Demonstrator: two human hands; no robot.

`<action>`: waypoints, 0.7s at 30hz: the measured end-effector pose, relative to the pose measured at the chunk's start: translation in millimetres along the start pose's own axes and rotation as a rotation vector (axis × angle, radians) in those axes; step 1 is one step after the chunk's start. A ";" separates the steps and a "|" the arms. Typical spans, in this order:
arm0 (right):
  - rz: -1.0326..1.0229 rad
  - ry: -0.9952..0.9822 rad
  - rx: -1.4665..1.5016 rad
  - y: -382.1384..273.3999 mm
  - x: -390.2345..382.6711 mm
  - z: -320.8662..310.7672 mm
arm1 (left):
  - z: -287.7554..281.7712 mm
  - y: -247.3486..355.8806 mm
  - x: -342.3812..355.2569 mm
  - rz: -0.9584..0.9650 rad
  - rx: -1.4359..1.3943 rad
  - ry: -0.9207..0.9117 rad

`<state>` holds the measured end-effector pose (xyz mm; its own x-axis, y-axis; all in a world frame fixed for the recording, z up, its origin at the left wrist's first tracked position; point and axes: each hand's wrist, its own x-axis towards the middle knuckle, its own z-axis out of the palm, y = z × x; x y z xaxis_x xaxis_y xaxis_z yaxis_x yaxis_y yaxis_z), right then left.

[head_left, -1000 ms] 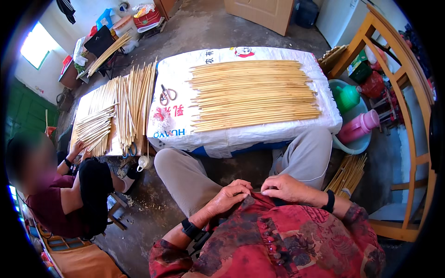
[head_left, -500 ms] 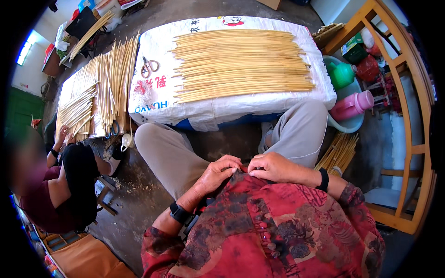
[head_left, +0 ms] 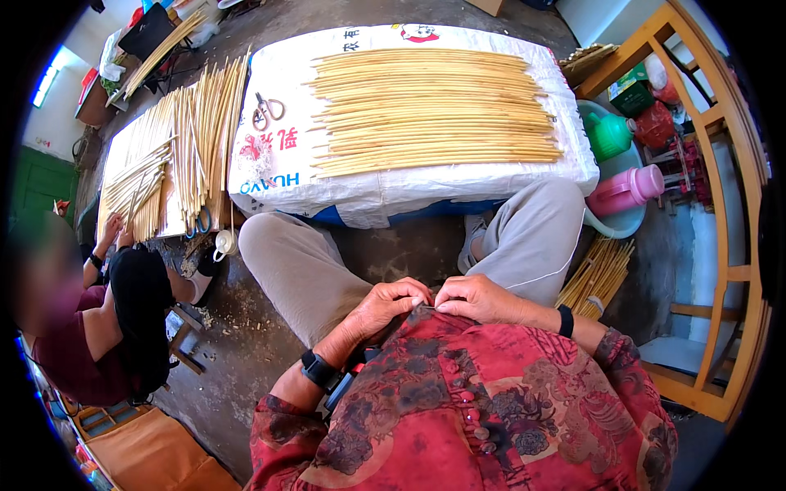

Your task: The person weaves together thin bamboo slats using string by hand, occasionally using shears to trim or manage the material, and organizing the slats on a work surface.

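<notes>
My left hand point(head_left: 393, 299) and my right hand point(head_left: 463, 296) meet at my lap, fingers closed on the hem of my red patterned garment point(head_left: 508, 385). A thin, short item shows between my fingertips, too small to make out. Beyond my knees, a low surface covered in white woven sacking point(head_left: 377, 200) bears rows of pale yellow sticks point(head_left: 434, 110) and a pair of scissors point(head_left: 268, 110) at its left side.
A co-worker point(head_left: 82, 344) sits at left, hands point(head_left: 119, 233) on sticks at a board point(head_left: 168, 221); a white cup point(head_left: 226, 244) is nearby. At right are a basin point(head_left: 614, 225) with pink point(head_left: 622, 190) and green containers, a stick bundle point(head_left: 594, 278) and a wooden frame point(head_left: 712, 245).
The view has tilted, so the table sits higher in the picture than a second ago. My hands stay together at the hem, with slight finger movement.
</notes>
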<state>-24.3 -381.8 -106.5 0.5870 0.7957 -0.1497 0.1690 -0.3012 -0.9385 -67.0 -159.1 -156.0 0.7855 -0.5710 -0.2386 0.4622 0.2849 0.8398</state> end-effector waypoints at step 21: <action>0.113 0.044 0.161 0.3 20.0 17.3 | -12.3 -27.2 -0.4 -0.055 0.125 0.076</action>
<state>-26.2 -356.9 -115.1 0.6299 0.7366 -0.2463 -0.0263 -0.2966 -0.9546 -74.9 -157.1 -184.8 0.7915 -0.5221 -0.3177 0.4540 0.1543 0.8775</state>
